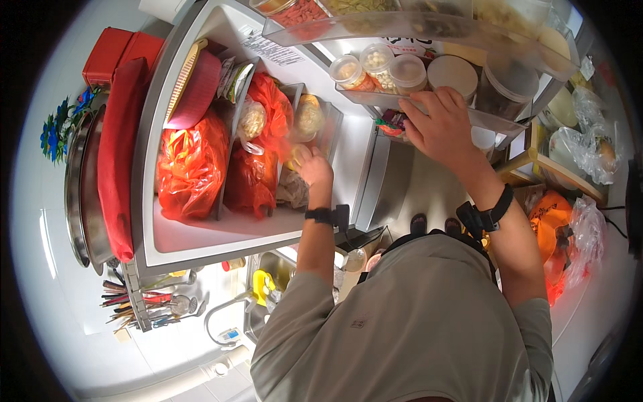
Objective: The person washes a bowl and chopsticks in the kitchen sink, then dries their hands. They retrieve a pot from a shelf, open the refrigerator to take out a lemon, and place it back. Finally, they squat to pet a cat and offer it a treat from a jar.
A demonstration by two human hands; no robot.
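My left hand (315, 173) reaches into the open refrigerator (346, 166). Its fingers close around a small yellow item (295, 157), partly hidden and blurred, so its kind is unclear. Red plastic bags (193, 168) fill the shelf to the left, and a clear tub with pale yellow food (309, 118) stands just beyond the fingers. Over at the refrigerator door, my right hand (439, 125) curls its fingers over the rim of the lower clear door bin (361, 96). Lidded jars (452, 75) stand in that bin, right behind the fingertips.
Above is another clear door bin (402, 25) with containers of dried food. A pink basket (196, 90) sits on an upper shelf. At lower left are a sink faucet (216, 306) and hanging utensils. Plastic bags (582, 241) lie on the right.
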